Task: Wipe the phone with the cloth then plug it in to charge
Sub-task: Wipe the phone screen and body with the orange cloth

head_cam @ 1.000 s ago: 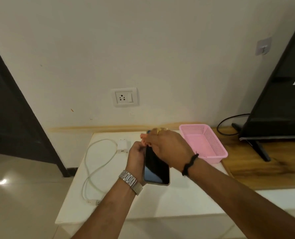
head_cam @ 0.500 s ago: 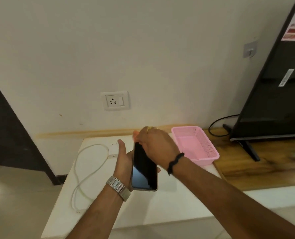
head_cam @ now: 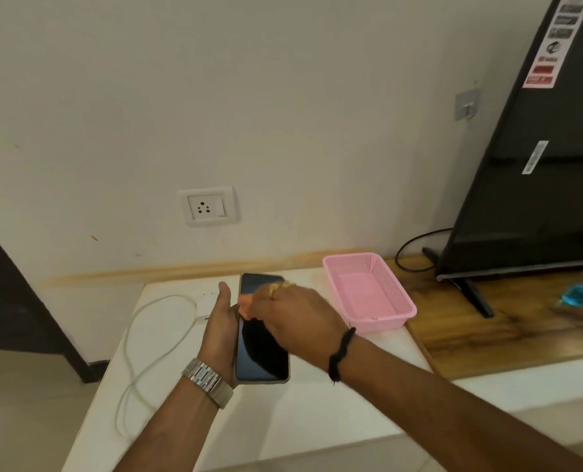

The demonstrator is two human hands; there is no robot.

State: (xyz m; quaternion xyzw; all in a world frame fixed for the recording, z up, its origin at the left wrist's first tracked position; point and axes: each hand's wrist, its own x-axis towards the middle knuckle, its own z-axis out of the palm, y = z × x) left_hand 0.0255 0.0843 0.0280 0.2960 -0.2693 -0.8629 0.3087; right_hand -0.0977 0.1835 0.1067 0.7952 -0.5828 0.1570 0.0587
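Note:
A dark-screened phone (head_cam: 261, 356) lies face up in my left hand (head_cam: 220, 321), held above the white table (head_cam: 317, 413). My right hand (head_cam: 293, 315) rests across the middle of the screen, pressing a small orange cloth (head_cam: 246, 306) against the glass. Only a corner of the cloth shows under my fingers. A white charger adapter (head_cam: 204, 303) with its looped white cable (head_cam: 137, 352) lies on the table to the left. The wall socket (head_cam: 208, 206) sits on the wall above.
A pink plastic basket (head_cam: 394, 298) stands at the table's right edge. Right of it is a wooden surface (head_cam: 504, 335) carrying a black TV (head_cam: 538, 185), its black cord (head_cam: 409, 253) and a blue object (head_cam: 577, 294). A dark doorway (head_cam: 7, 301) is on the left.
My right hand with the cloth has slid down from the phone's top edge toward the middle of the screen, uncovering the upper end. The camera view has shifted left and nearer.

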